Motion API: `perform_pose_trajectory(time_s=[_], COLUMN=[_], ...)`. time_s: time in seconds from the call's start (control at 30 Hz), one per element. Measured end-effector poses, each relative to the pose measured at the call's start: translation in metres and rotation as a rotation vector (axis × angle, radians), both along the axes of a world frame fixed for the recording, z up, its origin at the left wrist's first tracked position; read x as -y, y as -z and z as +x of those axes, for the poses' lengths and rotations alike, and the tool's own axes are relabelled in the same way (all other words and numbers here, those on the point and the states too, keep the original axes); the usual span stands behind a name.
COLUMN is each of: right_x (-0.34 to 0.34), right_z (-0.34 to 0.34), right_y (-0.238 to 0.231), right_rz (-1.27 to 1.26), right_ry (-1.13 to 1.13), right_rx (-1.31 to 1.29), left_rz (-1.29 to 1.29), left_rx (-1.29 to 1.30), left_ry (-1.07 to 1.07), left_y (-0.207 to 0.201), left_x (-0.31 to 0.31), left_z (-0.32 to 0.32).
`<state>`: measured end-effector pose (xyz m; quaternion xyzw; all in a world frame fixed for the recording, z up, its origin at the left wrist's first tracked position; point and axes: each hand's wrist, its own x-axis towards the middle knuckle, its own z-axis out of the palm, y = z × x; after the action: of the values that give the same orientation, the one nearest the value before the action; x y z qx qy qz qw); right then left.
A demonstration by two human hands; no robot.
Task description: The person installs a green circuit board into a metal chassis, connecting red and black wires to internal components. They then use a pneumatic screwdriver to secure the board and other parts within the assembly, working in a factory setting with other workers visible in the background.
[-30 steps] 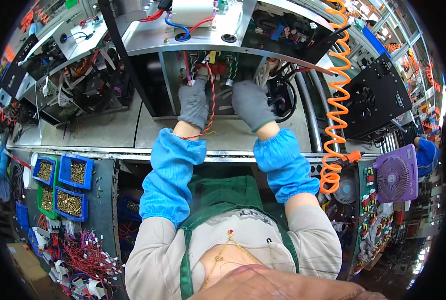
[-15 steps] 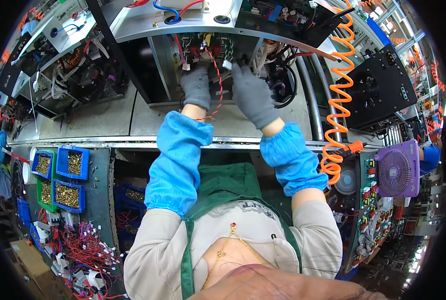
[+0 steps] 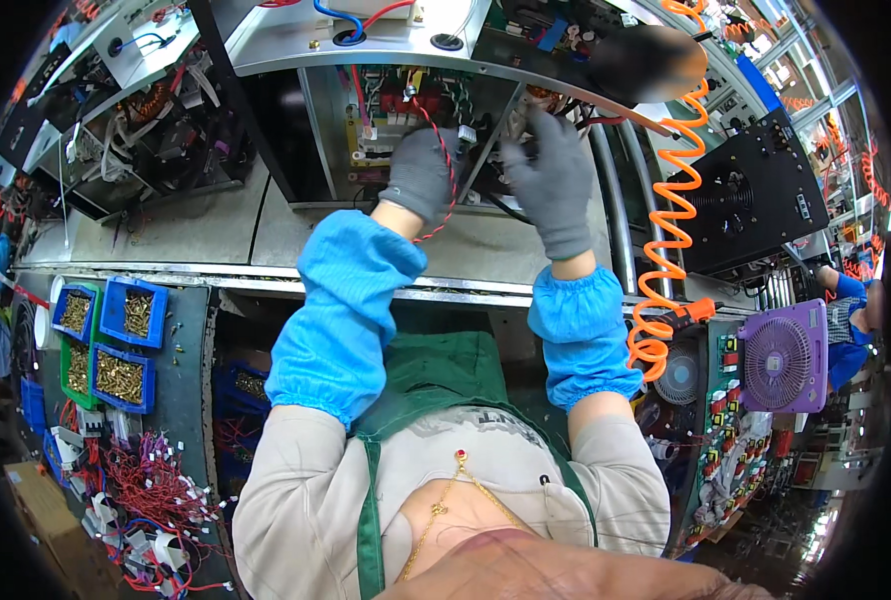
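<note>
Grey work gloves cover both hands. My left hand (image 3: 421,172) reaches into the open metal cabinet (image 3: 316,140); its fingertips point in among the parts, and I cannot make out what they grip. A red-and-black twisted wire (image 3: 453,170) hangs in front of that hand. Near its fingers is a white plug connector (image 3: 467,133). My right hand (image 3: 556,180) is at the cabinet's right side, its fingers apart and slightly smeared, with nothing visible in them. Behind the hands sits a green circuit board (image 3: 453,88) with red parts.
An orange coiled hose (image 3: 671,210) hangs at the right, by a purple fan (image 3: 786,355). Blue bins (image 3: 126,380) of brass-coloured fasteners stand at the left, above a pile of red wires (image 3: 161,485). Another open unit (image 3: 156,150) stands left, a black unit (image 3: 751,190) right.
My right hand has drawn back from the cabinet's inside and moved right, its fingers now spread. My left hand has shifted right, behind the twisted wire, uncovering parts at the cabinet's left.
</note>
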<state>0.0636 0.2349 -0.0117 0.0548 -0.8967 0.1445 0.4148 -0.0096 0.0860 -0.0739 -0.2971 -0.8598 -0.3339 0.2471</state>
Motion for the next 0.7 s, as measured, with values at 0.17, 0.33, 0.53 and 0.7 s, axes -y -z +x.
perform_pose_trajectory(time_s=[0.17, 0.33, 0.53, 0.7], right_x=[0.01, 0.007, 0.052, 0.042], right_z=[-0.006, -0.005, -0.016, -0.031], right_y=[-0.012, -0.005, 0.008, 0.021], right_rz=[0.195, 0.279, 0.53, 0.575], right_ry=[0.107, 0.109, 0.008, 0.046], right_rx=[0.074, -0.042, 0.275, 0.363], left_rz=[-0.166, 0.155, 0.219, 0.256], left_rx=[-0.109, 0.034, 0.079, 0.024], left_ry=[0.015, -0.104, -0.191, -0.045], left_y=[0.003, 0.013, 0.015, 0.04], left_x=[0.019, 0.054, 0.089, 0.086], left_z=[-0.01, -0.002, 0.003, 0.023])
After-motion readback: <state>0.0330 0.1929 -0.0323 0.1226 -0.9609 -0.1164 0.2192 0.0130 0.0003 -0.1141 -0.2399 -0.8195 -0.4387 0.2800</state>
